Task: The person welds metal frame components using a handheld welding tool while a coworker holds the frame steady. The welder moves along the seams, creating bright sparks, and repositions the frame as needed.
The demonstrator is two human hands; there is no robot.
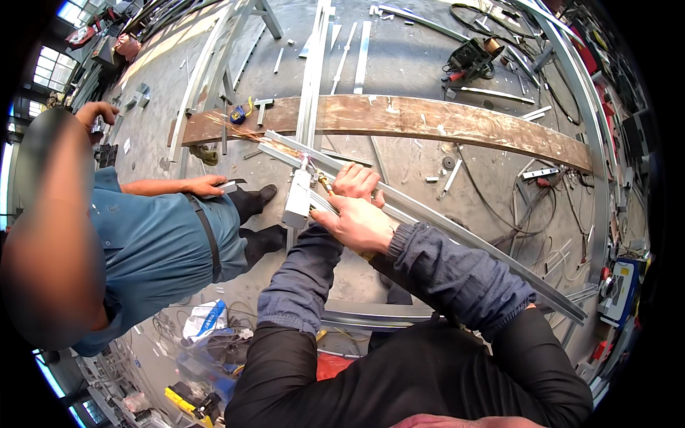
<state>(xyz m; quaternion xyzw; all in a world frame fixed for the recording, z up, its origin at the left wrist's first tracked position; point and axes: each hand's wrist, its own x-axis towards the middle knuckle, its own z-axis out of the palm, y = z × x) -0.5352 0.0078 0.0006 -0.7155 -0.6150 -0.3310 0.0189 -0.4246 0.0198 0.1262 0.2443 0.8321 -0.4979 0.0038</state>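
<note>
My right hand (364, 222) is closed around a handheld welding gun with a white boxy head (297, 200) and a brass-coloured fitting (326, 184). Pink light glows at the tip, and orange sparks (235, 127) fly off to the left. Just beyond it, my left hand (356, 180) has its fingers curled on a long silver metal profile (464, 239), which slants from the centre toward the lower right. My left forearm passes beneath the right hand. Another upright metal profile (312, 78) meets the work near the gun's tip.
A wooden plank (442, 121) spans the frame, bearing a tape measure (239, 114) and a T-shaped metal piece (263, 110). At left stands a co-worker in a blue shirt (157, 228), a hand (207, 187) holding a small metal piece. Cables (524, 232) and offcuts litter the floor.
</note>
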